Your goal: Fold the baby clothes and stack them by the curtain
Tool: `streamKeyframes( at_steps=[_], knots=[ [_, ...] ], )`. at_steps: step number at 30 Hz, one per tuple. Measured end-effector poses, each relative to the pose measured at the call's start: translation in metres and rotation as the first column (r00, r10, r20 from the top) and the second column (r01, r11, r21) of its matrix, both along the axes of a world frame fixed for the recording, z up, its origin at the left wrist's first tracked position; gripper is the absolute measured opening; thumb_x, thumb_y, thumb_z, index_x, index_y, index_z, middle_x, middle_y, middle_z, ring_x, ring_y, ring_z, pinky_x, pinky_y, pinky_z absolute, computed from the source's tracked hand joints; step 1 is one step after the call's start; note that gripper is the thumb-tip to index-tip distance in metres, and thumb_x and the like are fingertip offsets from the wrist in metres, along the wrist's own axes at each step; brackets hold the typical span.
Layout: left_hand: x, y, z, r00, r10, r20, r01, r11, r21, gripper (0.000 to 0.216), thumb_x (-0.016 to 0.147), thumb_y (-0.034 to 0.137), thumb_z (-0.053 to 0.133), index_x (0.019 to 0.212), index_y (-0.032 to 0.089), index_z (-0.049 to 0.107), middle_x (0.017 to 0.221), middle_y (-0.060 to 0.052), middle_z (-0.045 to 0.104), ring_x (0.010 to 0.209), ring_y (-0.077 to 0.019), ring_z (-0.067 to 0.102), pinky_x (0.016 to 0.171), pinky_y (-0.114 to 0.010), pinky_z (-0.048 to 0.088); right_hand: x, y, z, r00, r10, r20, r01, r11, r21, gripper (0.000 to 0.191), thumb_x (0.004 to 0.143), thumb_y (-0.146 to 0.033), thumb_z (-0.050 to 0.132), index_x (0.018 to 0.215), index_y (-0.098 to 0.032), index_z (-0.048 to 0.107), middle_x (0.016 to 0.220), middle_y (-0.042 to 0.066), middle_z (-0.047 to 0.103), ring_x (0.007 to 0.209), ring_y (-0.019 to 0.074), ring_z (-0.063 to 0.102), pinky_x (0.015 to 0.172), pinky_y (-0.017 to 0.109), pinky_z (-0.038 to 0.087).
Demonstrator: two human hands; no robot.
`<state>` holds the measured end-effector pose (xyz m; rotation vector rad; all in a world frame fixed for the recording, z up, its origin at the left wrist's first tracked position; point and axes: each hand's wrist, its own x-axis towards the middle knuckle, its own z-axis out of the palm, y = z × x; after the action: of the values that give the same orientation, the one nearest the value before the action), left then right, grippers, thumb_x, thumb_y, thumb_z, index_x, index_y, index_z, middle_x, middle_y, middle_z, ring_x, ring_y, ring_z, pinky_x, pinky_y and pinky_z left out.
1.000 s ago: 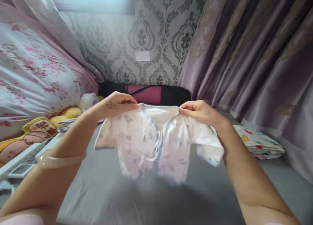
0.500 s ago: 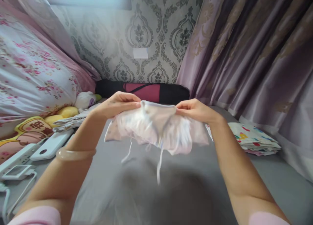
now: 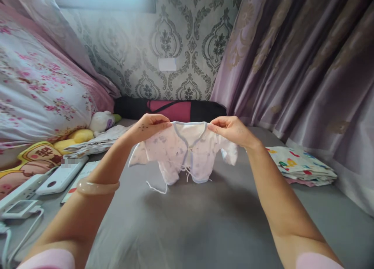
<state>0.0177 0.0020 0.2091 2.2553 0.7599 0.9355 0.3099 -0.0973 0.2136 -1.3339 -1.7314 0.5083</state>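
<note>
A small pale pink baby shirt with blue-grey trim, a faint print and white tie strings hangs between my two hands over a grey sheet. My left hand pinches its left shoulder beside the neckline, with a pale bangle on that wrist. On the other side of the neck opening, my right hand pinches the right shoulder. The sleeves spread out to both sides. The lower hem is close to the sheet, and one string trails at the left; whether the hem touches, I cannot tell.
Folded colourful patterned cloth lies at the right near the curtain. Left are folded pale cloths, plush toys, a white device and a power strip with cables. A black and maroon bag lies along the wall.
The baby shirt was blurred and bunched, with its strings swinging; now it hangs flatter and steadier, its neckline and front showing clearly. Both hands keep hold of the shoulders.
</note>
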Motion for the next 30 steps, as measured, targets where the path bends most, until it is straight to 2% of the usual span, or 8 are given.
streamKeyframes(
  at_steps=[6,9,11,13,15,18,24,30],
  knots=[
    [-0.002,0.006,-0.003,0.984,0.164,-0.076,-0.144,0.966,0.212,0.036,0.085,0.048,0.056,0.081,0.015,0.068,0.06,0.001,0.055,0.053,-0.0087,0.045,0.05,-0.02,0.034,-0.003,0.003,0.001,0.981,-0.145,0.128,0.129,0.984,0.126,0.043,0.081,-0.062,0.061,0.083,-0.02,0.072,0.078,0.004,0.07,0.07,0.0182,0.061,0.062,0.028,0.044],
    [-0.001,-0.004,0.0,0.958,0.281,-0.053,-0.24,0.89,0.388,0.032,0.088,0.045,0.054,0.083,0.016,0.067,0.07,-0.002,0.061,0.061,-0.0106,0.05,0.057,-0.021,0.038,-0.009,-0.006,0.008,0.951,-0.239,0.198,0.197,0.958,0.21,0.04,0.084,-0.059,0.061,0.085,-0.022,0.072,0.077,0.003,0.07,0.073,0.019,0.062,0.063,0.029,0.044],
    [-0.003,-0.017,0.006,0.944,0.325,0.058,-0.314,0.829,0.463,0.031,0.089,0.044,0.053,0.087,0.017,0.067,0.08,-0.004,0.064,0.069,-0.0118,0.054,0.062,-0.022,0.041,-0.011,-0.016,0.015,0.955,-0.235,0.183,0.194,0.957,0.217,0.041,0.083,-0.062,0.061,0.089,-0.023,0.072,0.078,0.004,0.07,0.074,0.0196,0.062,0.062,0.029,0.044],
    [-0.006,-0.03,0.014,0.933,0.317,0.168,-0.359,0.835,0.416,0.031,0.089,0.046,0.054,0.091,0.018,0.067,0.08,-0.003,0.064,0.069,-0.012,0.055,0.061,-0.022,0.042,-0.009,-0.027,0.023,0.983,-0.108,0.148,0.09,0.988,0.125,0.046,0.079,-0.066,0.062,0.091,-0.023,0.073,0.078,0.004,0.07,0.073,0.0202,0.062,0.061,0.029,0.045],
    [-0.012,-0.038,0.022,0.956,0.249,0.156,-0.285,0.918,0.277,0.033,0.087,0.049,0.056,0.092,0.018,0.068,0.072,-0.002,0.062,0.062,-0.0115,0.053,0.056,-0.022,0.04,-0.004,-0.032,0.028,0.993,0.025,0.117,-0.026,1.0,0.014,0.051,0.073,-0.07,0.065,0.089,-0.023,0.074,0.076,0.004,0.07,0.071,0.0207,0.063,0.059,0.03,0.046],
    [-0.015,-0.035,0.029,0.984,0.177,0.025,-0.179,0.964,0.198,0.034,0.084,0.05,0.06,0.086,0.017,0.07,0.064,0.0,0.059,0.058,-0.0112,0.05,0.052,-0.022,0.037,0.0,-0.027,0.028,0.993,0.004,0.116,-0.007,1.0,0.021,0.052,0.07,-0.071,0.067,0.083,-0.021,0.075,0.075,0.005,0.07,0.071,0.0217,0.063,0.059,0.03,0.046],
    [-0.011,-0.014,0.018,0.936,0.351,0.012,-0.315,0.827,0.466,0.031,0.091,0.042,0.05,0.094,0.018,0.069,0.081,-0.003,0.066,0.076,-0.0148,0.058,0.068,-0.024,0.042,-0.007,-0.008,0.016,0.976,-0.18,0.119,0.142,0.951,0.273,0.051,0.08,-0.066,0.061,0.091,-0.018,0.074,0.081,0.006,0.071,0.074,0.02,0.063,0.063,0.029,0.046],
    [-0.014,-0.007,-0.003,0.912,0.41,0.024,-0.367,0.787,0.496,0.028,0.095,0.036,0.042,0.099,0.02,0.064,0.093,-0.005,0.062,0.082,-0.0171,0.057,0.075,-0.027,0.045,-0.019,-0.019,0.017,0.885,-0.354,0.301,0.206,0.88,0.428,0.041,0.09,-0.056,0.055,0.093,-0.02,0.072,0.075,0.002,0.07,0.064,0.0143,0.06,0.06,0.026,0.042]
  ],
)
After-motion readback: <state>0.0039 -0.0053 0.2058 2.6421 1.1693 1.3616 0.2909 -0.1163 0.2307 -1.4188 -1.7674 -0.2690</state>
